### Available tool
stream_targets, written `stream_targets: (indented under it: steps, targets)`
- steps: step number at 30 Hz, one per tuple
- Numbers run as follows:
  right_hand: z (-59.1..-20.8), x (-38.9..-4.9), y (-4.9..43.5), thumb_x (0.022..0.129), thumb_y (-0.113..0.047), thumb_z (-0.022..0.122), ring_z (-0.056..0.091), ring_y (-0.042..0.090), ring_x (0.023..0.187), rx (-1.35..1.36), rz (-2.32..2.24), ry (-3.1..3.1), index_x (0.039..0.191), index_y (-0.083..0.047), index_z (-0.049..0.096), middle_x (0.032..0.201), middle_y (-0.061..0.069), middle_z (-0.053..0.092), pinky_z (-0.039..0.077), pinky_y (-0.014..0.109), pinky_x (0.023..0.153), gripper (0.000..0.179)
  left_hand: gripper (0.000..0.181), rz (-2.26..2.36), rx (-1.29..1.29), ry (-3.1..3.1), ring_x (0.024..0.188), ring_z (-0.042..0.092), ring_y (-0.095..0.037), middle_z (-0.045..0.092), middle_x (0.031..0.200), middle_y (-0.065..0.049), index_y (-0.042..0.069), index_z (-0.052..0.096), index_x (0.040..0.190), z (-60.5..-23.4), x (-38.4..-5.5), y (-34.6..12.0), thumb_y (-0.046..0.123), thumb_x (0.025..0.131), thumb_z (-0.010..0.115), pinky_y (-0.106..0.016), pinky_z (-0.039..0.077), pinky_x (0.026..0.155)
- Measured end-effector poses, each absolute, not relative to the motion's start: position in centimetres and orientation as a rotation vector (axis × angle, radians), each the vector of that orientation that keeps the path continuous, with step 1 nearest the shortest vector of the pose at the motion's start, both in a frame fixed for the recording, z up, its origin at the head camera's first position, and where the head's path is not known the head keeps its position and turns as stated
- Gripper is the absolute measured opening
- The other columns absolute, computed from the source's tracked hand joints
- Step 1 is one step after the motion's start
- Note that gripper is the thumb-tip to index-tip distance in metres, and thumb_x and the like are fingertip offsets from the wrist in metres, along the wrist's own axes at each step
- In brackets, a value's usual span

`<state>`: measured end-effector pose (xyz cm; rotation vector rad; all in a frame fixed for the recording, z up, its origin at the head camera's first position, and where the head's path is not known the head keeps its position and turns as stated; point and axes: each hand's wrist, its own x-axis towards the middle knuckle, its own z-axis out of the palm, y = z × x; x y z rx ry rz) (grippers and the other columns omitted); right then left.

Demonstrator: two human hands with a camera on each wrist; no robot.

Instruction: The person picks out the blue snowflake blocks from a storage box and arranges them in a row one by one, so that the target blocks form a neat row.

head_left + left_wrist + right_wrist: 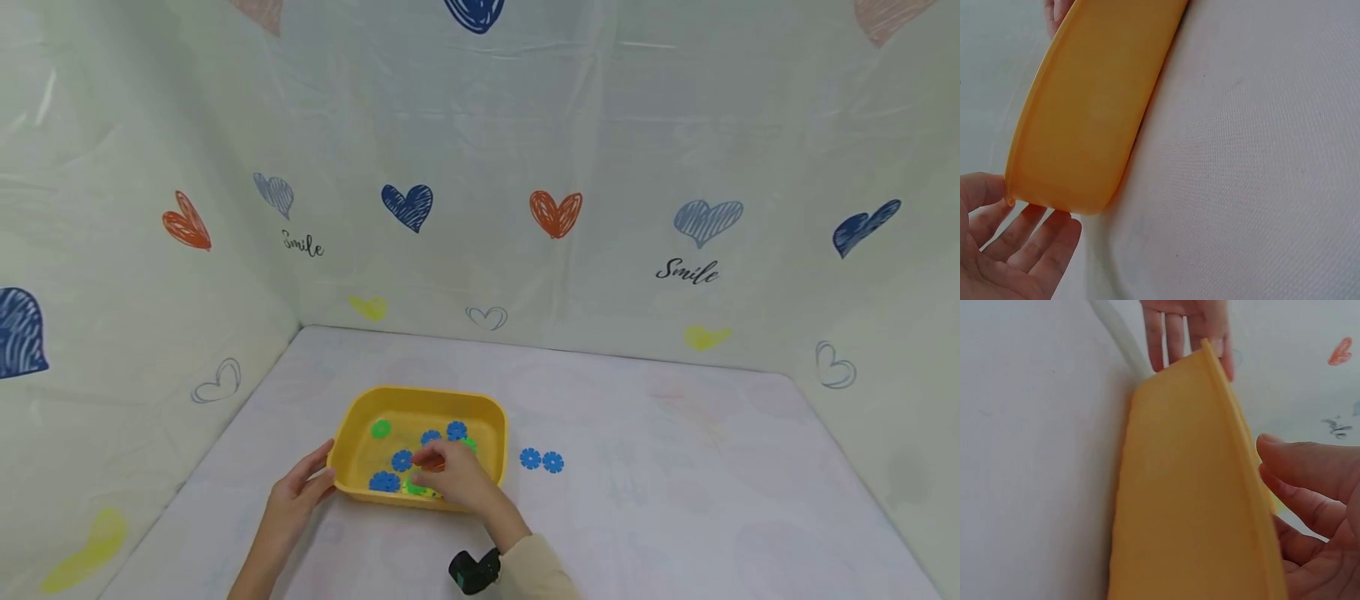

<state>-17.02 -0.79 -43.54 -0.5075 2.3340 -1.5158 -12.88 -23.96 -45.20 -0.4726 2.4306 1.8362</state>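
A yellow tray (420, 398) sits on the table with flower-shaped plastic discs in it. My left hand (296, 492) holds the tray's left end, its thumb at the rim (1012, 187) and its fingers against the outer wall. My right hand (453, 473) reaches in over the near right rim, thumb and index fingertips slightly apart. A small orange-red patch shows in that gap; whether it is a disc is unclear. Around the hand lie blue discs (402, 460) and green and yellow ones, partly covered. One green disc (381, 428) lies at the tray's far left.
Two blue discs (542, 460) lie side by side on the table, right of the tray. A black device (474, 572) is on the right wrist beside the beige sleeve (536, 571). A white sheet with printed hearts (557, 214) hangs behind and beside the table.
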Motion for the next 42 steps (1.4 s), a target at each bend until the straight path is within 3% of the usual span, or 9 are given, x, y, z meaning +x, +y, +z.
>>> stream_targets:
  steps: [9, 20, 29, 42]
  targets:
    - [-44.3, -18.1, -3.3, 0.083, -0.011, 0.069, 0.051, 0.008, 0.077, -0.468, -1.482, 2.274, 0.099, -0.003, 0.065, 0.086, -0.002, 0.060, 0.048, 0.019, 0.067, 0.019, 0.051, 1.849, -0.457, 2.449, 0.089, 0.052, 0.017, 0.040, 0.143, -0.022, 0.004, 0.036, 0.142, -45.4, -12.9, -24.0, 0.013, 0.095, 0.052, -0.019, 0.052, 0.087]
    - [-45.4, -19.1, -5.1, 0.076, -0.009, 0.075, 0.045, 0.010, 0.065, -0.447, -1.382, 2.329, 0.090, -0.003, 0.067, 0.071, -0.002, 0.053, 0.041, 0.017, 0.055, 0.016, 0.051, 1.852, -0.458, 2.449, 0.089, 0.052, 0.017, 0.040, 0.142, -0.022, 0.003, 0.036, 0.142, -45.4, -12.8, -24.1, 0.014, 0.094, 0.053, -0.018, 0.052, 0.086]
    - [-45.9, -19.6, -6.3, 0.071, -0.012, 0.080, 0.047, 0.011, 0.071, -0.420, -1.205, 2.439, 0.082, -0.007, 0.066, 0.079, -0.001, 0.059, 0.044, 0.019, 0.065, 0.018, 0.050, 1.852, -0.446, 2.467, 0.095, 0.056, 0.010, 0.042, 0.141, -0.022, 0.003, 0.038, 0.141, -45.5, -12.9, -24.0, 0.014, 0.094, 0.054, -0.020, 0.053, 0.085]
    - [-45.5, -19.7, -6.9, 0.070, -0.006, 0.079, 0.045, 0.014, 0.070, -0.381, -1.137, 2.455, 0.075, -0.008, 0.064, 0.076, -0.001, 0.057, 0.041, 0.021, 0.060, 0.016, 0.053, 1.861, -0.458, 2.450, 0.093, 0.055, 0.012, 0.041, 0.142, -0.022, 0.004, 0.037, 0.142, -45.3, -12.9, -24.0, 0.018, 0.094, 0.055, -0.018, 0.052, 0.087]
